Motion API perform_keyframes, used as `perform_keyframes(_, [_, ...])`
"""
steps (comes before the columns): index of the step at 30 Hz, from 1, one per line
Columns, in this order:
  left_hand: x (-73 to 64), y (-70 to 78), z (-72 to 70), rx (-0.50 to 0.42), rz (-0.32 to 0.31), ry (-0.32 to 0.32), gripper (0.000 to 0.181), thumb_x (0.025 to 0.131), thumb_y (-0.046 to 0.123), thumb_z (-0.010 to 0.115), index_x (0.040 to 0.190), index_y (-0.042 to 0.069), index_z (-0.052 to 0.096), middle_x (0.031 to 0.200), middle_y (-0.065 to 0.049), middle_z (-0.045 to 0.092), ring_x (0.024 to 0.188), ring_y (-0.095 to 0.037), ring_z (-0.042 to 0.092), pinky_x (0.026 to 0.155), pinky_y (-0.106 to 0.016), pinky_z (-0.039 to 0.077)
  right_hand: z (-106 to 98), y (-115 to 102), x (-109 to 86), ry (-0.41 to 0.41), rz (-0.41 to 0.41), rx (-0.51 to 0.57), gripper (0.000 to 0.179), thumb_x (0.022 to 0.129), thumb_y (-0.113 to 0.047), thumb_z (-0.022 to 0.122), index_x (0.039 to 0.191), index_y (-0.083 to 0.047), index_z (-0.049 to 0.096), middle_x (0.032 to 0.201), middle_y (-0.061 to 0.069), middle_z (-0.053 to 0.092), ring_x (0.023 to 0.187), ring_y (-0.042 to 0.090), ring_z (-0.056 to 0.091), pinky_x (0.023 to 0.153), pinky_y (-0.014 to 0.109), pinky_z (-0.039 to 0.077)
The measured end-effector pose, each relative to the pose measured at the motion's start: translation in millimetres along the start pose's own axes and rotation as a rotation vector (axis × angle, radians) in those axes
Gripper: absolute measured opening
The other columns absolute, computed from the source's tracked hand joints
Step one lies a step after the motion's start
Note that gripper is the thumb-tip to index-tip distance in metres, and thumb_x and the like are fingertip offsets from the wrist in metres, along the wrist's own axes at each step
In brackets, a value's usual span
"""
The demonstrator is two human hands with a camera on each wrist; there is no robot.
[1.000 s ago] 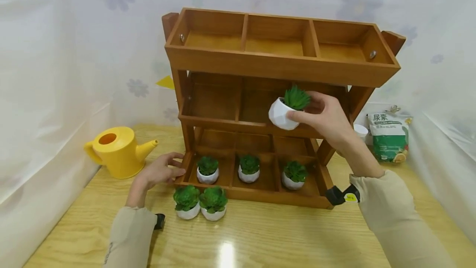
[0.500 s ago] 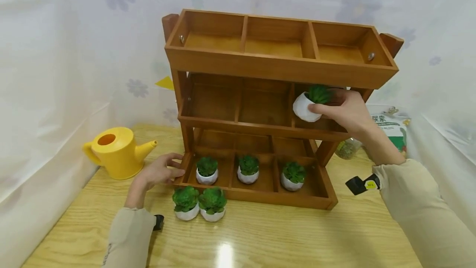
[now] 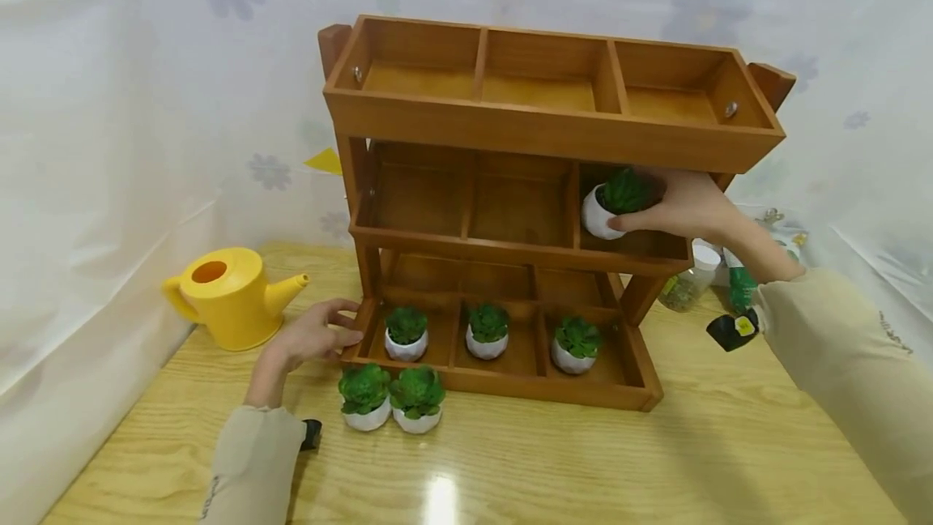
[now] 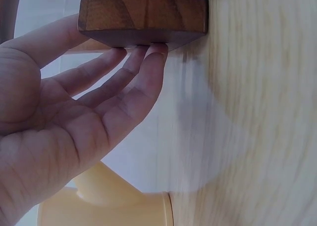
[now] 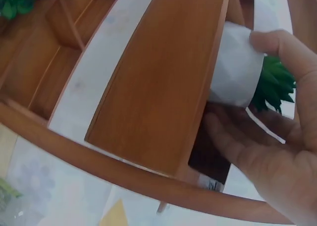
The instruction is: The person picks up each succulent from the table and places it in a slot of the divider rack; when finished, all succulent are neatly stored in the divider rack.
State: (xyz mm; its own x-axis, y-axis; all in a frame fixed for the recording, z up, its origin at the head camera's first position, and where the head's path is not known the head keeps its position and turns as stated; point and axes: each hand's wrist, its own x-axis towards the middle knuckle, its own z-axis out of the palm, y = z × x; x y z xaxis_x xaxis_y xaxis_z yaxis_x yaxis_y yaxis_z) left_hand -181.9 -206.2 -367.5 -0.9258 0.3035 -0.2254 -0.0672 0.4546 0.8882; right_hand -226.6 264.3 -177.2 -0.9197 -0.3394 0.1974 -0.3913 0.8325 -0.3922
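Observation:
In the head view, my right hand (image 3: 681, 205) holds a potted succulent (image 3: 599, 213) in the middle tier's right compartment. The faceted white pot sits low behind the front board, tilted slightly, its green leaves towards my palm. From the right wrist, my thumb presses the pot (image 5: 237, 65) near its rim, with the other fingers on its far side. My left hand (image 3: 317, 335) rests against the left end of the brown wooden rack's (image 3: 554, 128) bottom tier. Close up, its gently bent fingertips touch the wooden end (image 4: 143, 18), thumb along the edge.
Three potted succulents stand in the bottom tier, one per compartment, including the middle plant (image 3: 487, 330). Two more, one a leafy succulent (image 3: 417, 403), stand before the rack. A yellow watering can (image 3: 236, 298) is left; a lidded jar (image 3: 688, 282) and green-white bag (image 3: 743, 286) are right.
My right hand has carried the potted succulent rightward from before the middle compartment, then lower and farther into the middle tier's right compartment. My left hand has stayed at the rack's end.

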Motion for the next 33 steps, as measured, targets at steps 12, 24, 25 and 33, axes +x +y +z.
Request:
perform_keyframes(12, [2.5,0.4,-1.2,0.023,0.003,0.012,0.053,0.094,0.012,0.060,0.139,-0.004,0.039,0.127,-0.030,0.050,0.095,-0.027,0.062,0.073,-0.039,0.053,1.5,2.1,2.7,-0.098,-0.083,-0.019,0.067,0.070,-0.024,0.086,0.126,-0.004,0.055,0.132,0.019,0.047,0.119,0.040,0.047,0.095,0.055,0.039])
perform_keyframes(24, [1.1,-2.5,-2.1,0.004,0.004,0.007,0.053,0.094,0.011,0.060,0.140,-0.004,0.038,0.127,-0.030,0.050,0.094,-0.026,0.062,0.072,-0.039,0.052,2.3,-0.4,0.9,-0.170,-0.131,-0.037,0.062,0.073,-0.022,0.084,0.127,-0.011,0.055,0.125,0.013,0.052,0.110,0.033,0.053,0.085,0.050,0.045])
perform_keyframes(25, [1.1,-2.6,-2.5,0.004,0.004,0.007,0.053,0.094,0.011,0.060,0.140,-0.004,0.038,0.127,-0.030,0.050,0.094,-0.026,0.062,0.072,-0.039,0.052,2.2,-0.7,0.8,-0.178,-0.130,-0.028,0.062,0.074,-0.022,0.084,0.127,-0.011,0.055,0.125,0.012,0.052,0.110,0.033,0.054,0.084,0.049,0.046])
perform_keyframes(33, [0.0,-2.5,-3.4,0.001,0.002,0.010,0.053,0.094,0.011,0.060,0.139,-0.005,0.038,0.127,-0.030,0.049,0.094,-0.026,0.062,0.073,-0.040,0.053,-4.2,-4.9,-3.0,-0.261,-0.116,0.072,0.063,0.079,-0.020,0.081,0.132,-0.008,0.051,0.133,0.016,0.048,0.117,0.037,0.051,0.091,0.051,0.045])
